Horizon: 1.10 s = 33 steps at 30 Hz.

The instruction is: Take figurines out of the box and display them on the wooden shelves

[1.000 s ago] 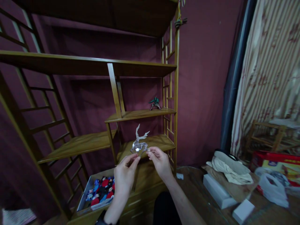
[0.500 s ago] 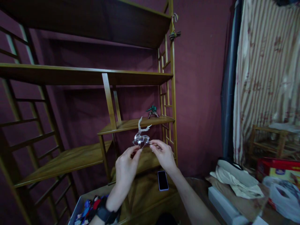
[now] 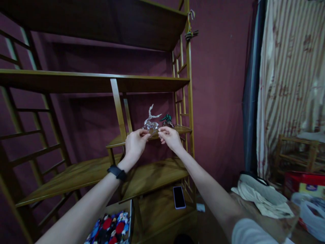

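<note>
Clear deer figurine point(image 3: 151, 125) is sitting between the two hands, at the level of the middle shelf point(image 3: 118, 140); the left hand point(image 3: 135, 144) is pinching it low near the front legs, thumb and forefinger nearly together; the right hand point(image 3: 171, 139) is gripping the hind end, its fingertips seemingly drawn in just as narrowly. The slim, slick-looking legs are probably offering little purchase, so an uneven pinch could be letting the piece tip or drop towards the lower shelf point(image 3: 154, 179); hands pulling apart could be straining a leg; the antlers are standing up unsupported, so any knock could be chipping them; just beyond the right fingers a dark green figure point(image 3: 167, 118) is standing, and drifting knuckles could be toppling it.

The left forearm is covering part of the box point(image 3: 131, 217) of small toys point(image 3: 119, 227), which the lower edge is also cutting off; fingertips are hiding the ends of the deer's legs, and whether these are touching the shelf I cannot tell; the transparent body is blending with the wood behind; the right hand is masking the green figure's feet; shadow is dimming the wall point(image 3: 96, 115) behind.
</note>
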{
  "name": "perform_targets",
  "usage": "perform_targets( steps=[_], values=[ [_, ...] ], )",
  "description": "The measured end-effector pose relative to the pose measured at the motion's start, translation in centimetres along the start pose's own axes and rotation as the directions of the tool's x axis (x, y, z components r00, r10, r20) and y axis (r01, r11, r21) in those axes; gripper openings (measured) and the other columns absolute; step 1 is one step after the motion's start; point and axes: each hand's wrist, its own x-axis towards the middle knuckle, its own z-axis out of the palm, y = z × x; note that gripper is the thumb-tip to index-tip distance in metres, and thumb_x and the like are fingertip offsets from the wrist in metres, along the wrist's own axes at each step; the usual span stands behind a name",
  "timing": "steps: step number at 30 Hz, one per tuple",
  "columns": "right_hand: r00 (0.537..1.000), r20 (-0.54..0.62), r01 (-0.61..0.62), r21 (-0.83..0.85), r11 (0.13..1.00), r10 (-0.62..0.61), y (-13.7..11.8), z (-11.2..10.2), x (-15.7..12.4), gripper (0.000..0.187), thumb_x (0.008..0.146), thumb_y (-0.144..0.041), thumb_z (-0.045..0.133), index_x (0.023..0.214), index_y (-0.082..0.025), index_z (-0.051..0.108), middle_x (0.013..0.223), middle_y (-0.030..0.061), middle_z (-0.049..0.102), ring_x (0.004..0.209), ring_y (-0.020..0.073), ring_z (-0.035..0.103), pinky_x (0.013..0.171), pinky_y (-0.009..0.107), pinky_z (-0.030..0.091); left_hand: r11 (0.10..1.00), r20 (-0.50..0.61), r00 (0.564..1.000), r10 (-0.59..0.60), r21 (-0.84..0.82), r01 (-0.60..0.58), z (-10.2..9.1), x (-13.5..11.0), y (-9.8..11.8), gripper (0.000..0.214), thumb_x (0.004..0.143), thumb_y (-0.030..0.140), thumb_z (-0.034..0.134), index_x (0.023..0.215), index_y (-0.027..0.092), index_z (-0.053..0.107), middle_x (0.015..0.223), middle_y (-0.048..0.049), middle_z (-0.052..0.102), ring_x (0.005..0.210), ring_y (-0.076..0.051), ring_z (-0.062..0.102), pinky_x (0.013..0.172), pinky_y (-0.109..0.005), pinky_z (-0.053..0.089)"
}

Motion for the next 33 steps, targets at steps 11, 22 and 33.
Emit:
perform_targets(
  steps=[11, 22, 33],
  values=[
    [0.999, 0.02, -0.04, -0.318, 0.947, 0.049, 2.1, 1.5, 8.2, 0.009, 0.079, -0.025, 0.056, 0.086, -0.021, 0.059, 0.07, -0.0024, 0.066, 0.046, 0.0051, 0.057, 0.041, 0.013, 0.047, 0.988, 0.017, 0.994, -0.107, 0.111, 0.104, 2.2, 7.8, -2.6, 0.017, 0.069, 0.033, 0.063, 0.081, 0.022, 0.067, 0.072, -0.0015, 0.069, 0.07, -0.015, 0.063, 0.065, -0.024, 0.045],
    [0.993, 0.068, -0.05, -0.47, 0.881, 0.093, 6.0, 2.2, 12.5, 0.005, 0.075, -0.022, 0.062, 0.079, -0.021, 0.062, 0.069, -0.0028, 0.068, 0.048, 0.0059, 0.059, 0.044, 0.012, 0.047, 0.964, 0.046, 0.986, -0.162, 0.222, 0.148, 5.3, 10.6, -5.1, 0.015, 0.064, 0.024, 0.065, 0.078, 0.021, 0.067, 0.075, -0.0049, 0.069, 0.077, -0.017, 0.064, 0.068, -0.024, 0.044],
    [0.979, 0.149, -0.05, -0.496, 0.867, 0.142, 7.3, 3.3, 14.5, 0.007, 0.071, -0.018, 0.067, 0.077, -0.018, 0.063, 0.06, -0.002, 0.065, 0.043, 0.0047, 0.055, 0.045, 0.013, 0.046, 0.947, 0.049, 0.98, -0.194, 0.27, 0.174, 6.9, 12.3, -7.8, 0.015, 0.058, 0.016, 0.065, 0.073, 0.019, 0.066, 0.08, -0.008, 0.069, 0.082, -0.022, 0.063, 0.067, -0.027, 0.044]
  ],
)
